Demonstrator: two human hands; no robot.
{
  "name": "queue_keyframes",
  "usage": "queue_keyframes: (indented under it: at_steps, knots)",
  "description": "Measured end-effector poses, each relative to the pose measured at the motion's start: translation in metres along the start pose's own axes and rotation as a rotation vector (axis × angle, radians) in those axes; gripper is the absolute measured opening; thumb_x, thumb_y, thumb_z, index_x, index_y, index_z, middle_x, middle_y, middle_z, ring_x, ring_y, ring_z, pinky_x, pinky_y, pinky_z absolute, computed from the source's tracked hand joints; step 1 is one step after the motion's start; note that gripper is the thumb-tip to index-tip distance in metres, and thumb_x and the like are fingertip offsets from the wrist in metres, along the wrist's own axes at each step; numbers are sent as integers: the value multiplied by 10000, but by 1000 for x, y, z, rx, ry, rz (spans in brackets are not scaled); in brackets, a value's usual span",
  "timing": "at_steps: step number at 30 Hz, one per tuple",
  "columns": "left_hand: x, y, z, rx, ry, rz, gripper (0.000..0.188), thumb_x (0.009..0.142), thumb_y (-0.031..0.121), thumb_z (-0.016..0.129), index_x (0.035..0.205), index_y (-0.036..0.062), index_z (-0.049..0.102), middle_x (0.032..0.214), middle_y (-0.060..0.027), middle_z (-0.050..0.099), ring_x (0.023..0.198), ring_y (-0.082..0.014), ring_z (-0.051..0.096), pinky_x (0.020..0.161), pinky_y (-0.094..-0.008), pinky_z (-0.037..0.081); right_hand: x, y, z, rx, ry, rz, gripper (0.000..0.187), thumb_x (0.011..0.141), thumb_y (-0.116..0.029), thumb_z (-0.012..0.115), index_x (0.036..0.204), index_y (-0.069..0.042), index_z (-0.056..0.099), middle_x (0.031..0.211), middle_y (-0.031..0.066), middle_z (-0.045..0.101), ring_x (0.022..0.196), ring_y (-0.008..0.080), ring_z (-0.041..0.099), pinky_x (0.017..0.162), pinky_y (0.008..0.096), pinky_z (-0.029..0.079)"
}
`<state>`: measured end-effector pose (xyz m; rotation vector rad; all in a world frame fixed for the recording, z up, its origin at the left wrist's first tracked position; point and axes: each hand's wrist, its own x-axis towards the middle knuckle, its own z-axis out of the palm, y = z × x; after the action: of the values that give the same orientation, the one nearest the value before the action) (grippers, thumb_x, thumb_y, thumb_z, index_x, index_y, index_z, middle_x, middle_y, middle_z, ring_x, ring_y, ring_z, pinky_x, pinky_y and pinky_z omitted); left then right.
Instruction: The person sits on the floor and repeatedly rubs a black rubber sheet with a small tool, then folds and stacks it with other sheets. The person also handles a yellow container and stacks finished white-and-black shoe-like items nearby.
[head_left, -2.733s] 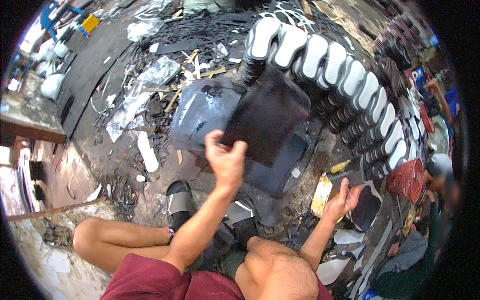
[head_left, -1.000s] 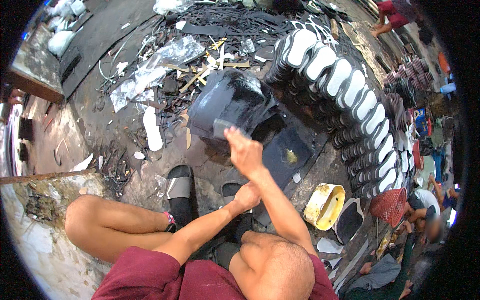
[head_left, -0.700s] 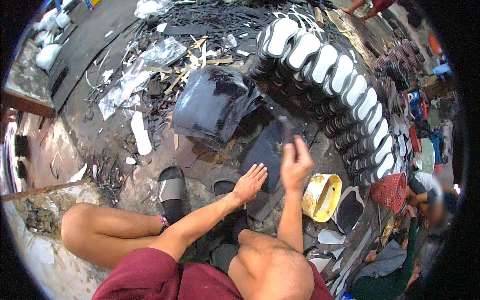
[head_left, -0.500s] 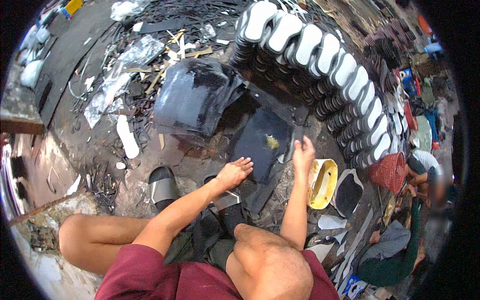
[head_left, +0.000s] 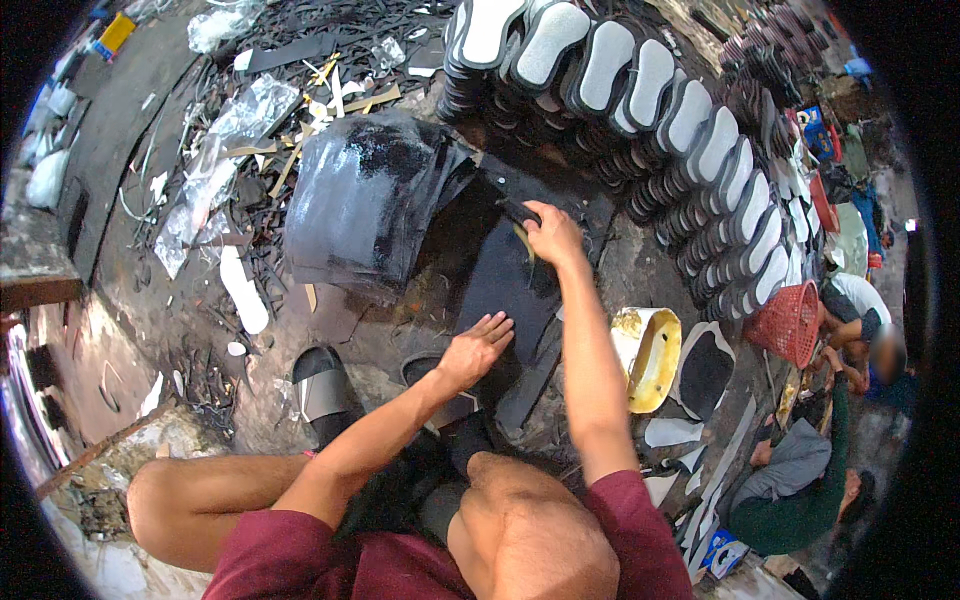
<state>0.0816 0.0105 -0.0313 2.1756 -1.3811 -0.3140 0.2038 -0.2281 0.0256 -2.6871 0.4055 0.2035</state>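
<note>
Left hand [head_left: 475,355] just lying loose on near end of black sheet [head_left: 497,285], right hand [head_left: 554,237] gripping small dark tool [head_left: 518,211] up far end, grubby tub [head_left: 625,338] sitting right.

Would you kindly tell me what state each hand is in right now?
Left hand: open, palm down, fingers at the edge of the black sheet.
Right hand: closed on a dark tool.

Flat sheet [head_left: 495,280] black; held tool [head_left: 517,210] apparently dark. Tub [head_left: 627,345] whitish outside, yellow inside. Basket [head_left: 786,322] red. Sole tops [head_left: 606,66] pale grey-white.
</note>
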Motion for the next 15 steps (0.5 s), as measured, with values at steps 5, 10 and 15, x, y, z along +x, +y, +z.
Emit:
queue_keyframes:
  at_steps: [5,10,15]
  knots:
    - [6,4,2,-65,24,-97,465,879,87,553,1333,-4,600,1507,-161,501,1455,-328,405,1228,-447,307,15,-10,-18,-128,-80,-23,361,911,-219,645,1265,-265,696,1102,184,733,1037,383,697,906,520,544]
    - [-7,34,4,5,44,-149,479,840,93,583,1307,-7,614,1467,-175,538,1415,-335,458,1208,-455,340,-44,-32,8,-213,-137,-189,294,917,-208,603,1180,-271,719,989,136,757,894,361,728,757,506,580]
    - [-29,93,5,-276,-80,-148,395,770,103,657,1153,6,666,1208,-191,664,1194,-336,615,1053,-455,478,-149,-60,57,26,-30,-458,298,888,-116,589,1141,-194,725,1050,80,755,866,309,737,718,447,594]
